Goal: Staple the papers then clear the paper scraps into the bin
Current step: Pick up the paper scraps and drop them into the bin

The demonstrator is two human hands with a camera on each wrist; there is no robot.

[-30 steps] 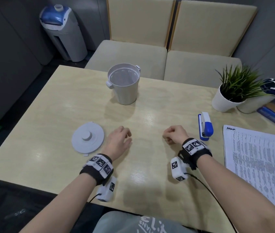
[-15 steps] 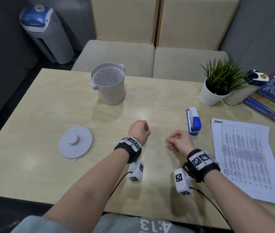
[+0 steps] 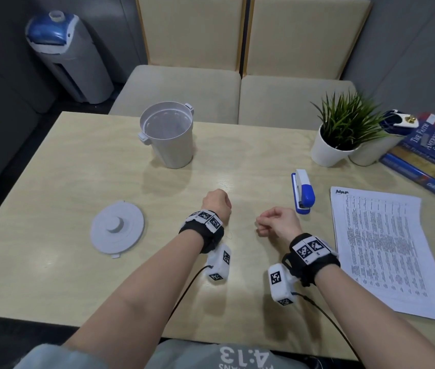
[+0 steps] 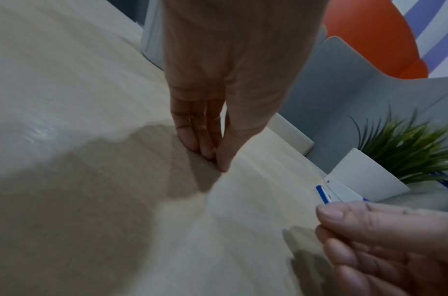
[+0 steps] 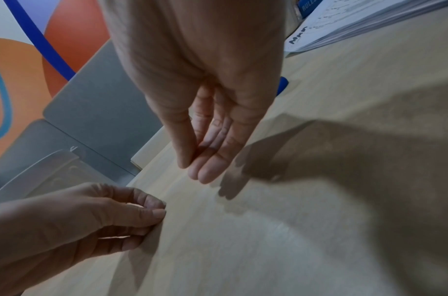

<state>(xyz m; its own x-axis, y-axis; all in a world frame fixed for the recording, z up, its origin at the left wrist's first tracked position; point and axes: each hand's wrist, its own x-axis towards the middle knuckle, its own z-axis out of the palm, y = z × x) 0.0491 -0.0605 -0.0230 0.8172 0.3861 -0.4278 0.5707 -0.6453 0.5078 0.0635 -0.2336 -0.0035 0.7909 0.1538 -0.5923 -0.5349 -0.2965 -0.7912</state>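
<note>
I cannot make out any paper scrap under my left hand (image 3: pixel 217 203): in its wrist view the fingertips (image 4: pixel 192 140) and thumb are bunched together, tips down on the table (image 3: pixel 51 182), and whatever sits between them is too small and shadowed to name. My right hand (image 3: pixel 277 222) hovers just beside it, thumb closed toward loosely curled fingers, and I cannot tell whether it holds anything. From the head view both hands show only their backs, so the fingers are hidden there.

The stapler (image 3: pixel 303 191) lies just beyond my right hand, partly covered by that hand in the left wrist view. The papers (image 3: pixel 386 249) lie flat at the right, their near corner almost at the table's front edge. The bin (image 3: pixel 169 138) stands open toward the far edge, its bottom blurred; its lid (image 3: pixel 117 230) lies flat, well to the left of my left hand. A potted plant (image 3: pixel 344 134) and books (image 3: pixel 429 155), cut off by the frame, crowd the far right corner. Bare tabletop lies between my hands and the bin.
</note>
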